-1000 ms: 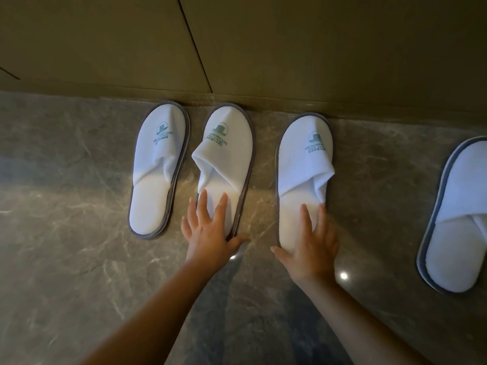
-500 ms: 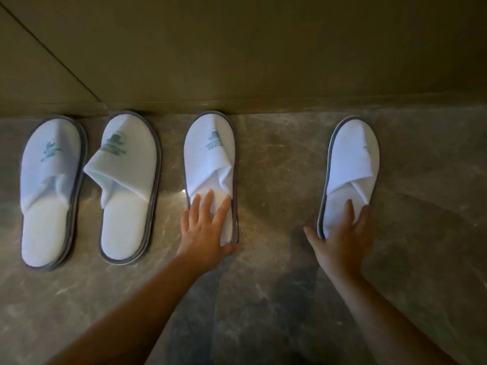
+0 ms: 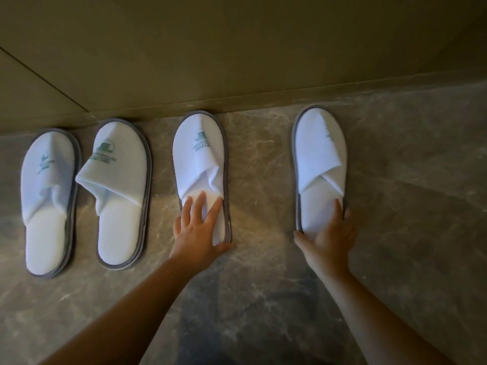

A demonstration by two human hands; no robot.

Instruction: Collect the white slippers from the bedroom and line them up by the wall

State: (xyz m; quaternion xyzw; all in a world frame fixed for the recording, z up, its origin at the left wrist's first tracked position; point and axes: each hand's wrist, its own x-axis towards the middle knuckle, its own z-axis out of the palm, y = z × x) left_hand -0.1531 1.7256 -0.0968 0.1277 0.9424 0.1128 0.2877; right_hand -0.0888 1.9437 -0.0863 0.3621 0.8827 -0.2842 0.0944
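Resting flat with fingers spread, the left hand (image 3: 199, 230) presses the third slipper (image 3: 200, 159), while the right hand (image 3: 329, 234) lies released against the fourth slipper's (image 3: 317, 154) heel. All four white slippers have toes at the wall (image 3: 237, 61) on the marble floor (image 3: 395, 233).

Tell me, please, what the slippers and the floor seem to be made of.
Slipper under the right hand: apparently soft white terry-like cloth, matte, folded upper, grey trim. Floor: looks like polished grey-brown marble or marble-look tile, veined and glossy; which one cannot be told.
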